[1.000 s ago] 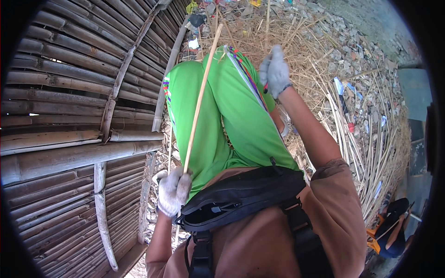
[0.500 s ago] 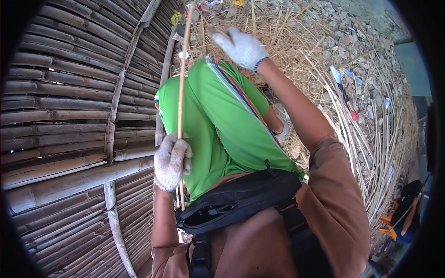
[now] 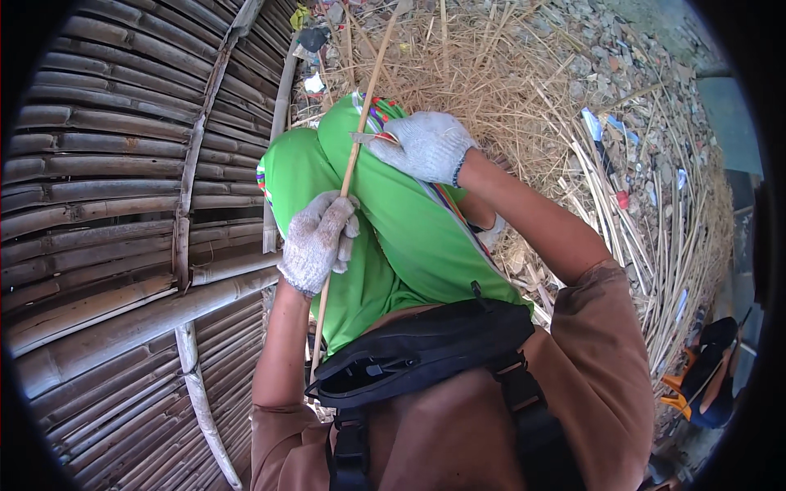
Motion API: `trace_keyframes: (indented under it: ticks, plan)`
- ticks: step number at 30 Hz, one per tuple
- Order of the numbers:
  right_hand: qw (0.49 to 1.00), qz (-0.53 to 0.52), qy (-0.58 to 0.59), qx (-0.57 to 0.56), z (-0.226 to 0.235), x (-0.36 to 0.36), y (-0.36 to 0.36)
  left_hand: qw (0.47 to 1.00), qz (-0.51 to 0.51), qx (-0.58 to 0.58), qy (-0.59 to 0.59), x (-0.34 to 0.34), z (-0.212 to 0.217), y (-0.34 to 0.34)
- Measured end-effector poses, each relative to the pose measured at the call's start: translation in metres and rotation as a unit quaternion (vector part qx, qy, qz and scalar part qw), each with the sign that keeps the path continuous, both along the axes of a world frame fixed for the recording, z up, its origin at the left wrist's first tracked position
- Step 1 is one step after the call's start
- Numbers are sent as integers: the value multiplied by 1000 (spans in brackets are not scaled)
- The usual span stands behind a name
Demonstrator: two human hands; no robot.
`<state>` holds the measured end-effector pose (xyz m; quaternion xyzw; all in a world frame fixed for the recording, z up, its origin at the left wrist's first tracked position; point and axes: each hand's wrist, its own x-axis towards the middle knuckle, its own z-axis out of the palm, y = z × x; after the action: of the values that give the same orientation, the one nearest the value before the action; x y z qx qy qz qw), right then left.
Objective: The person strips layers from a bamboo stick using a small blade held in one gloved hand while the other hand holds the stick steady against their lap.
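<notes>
Left hand (image 3: pixel 319 237): gloved, it was clasped round the strip (image 3: pixel 351 164), the fingers wrapped about it just short of the knife (image 3: pixel 370 139).
Right hand (image 3: pixel 430 147): also gloved, it was clenched on the knife, most of the handle hidden in the palm; the blade pointed leftward and crossed the strip just beyond the left grip.
Steadying: a firm hold close to the blade seemed the best way to keep so thin a length from bowing or twisting.
Blade angle: a shallow, even slant probably suited the work better — a steep edge could have dug in and snagged. How deep it sat could not be told.
Fingers: with the left grip so near the edge, strokes directed away from it looked the safer choice.
Strip: long, slender, pale tan and nearly straight, it slanted through the left grip — its far part over the straw (image 3: pixel 483 74), its near part running down beside the waist bag (image 3: pixel 434 352).
Around the grips: green trousers (image 3: pixel 409 221) lay beneath both hands, and a bamboo wall (image 3: pixel 98 180) stood left of the left grip.
</notes>
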<state>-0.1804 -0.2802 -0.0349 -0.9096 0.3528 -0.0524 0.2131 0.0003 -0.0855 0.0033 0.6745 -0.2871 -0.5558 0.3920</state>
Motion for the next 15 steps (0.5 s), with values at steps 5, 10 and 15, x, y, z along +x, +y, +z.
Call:
trace_keyframes:
  ticks: [5,10,15]
  plan:
    - [1000,-9,-10,9,-3,3,-3,999,-4,8,-47,-3,3,7]
    - [999,-29,15,17,-9,8,-5,998,-5,27,-63,0,10,49]
    - [999,-33,4,19,-7,7,-4,997,-7,38,-61,-2,18,88]
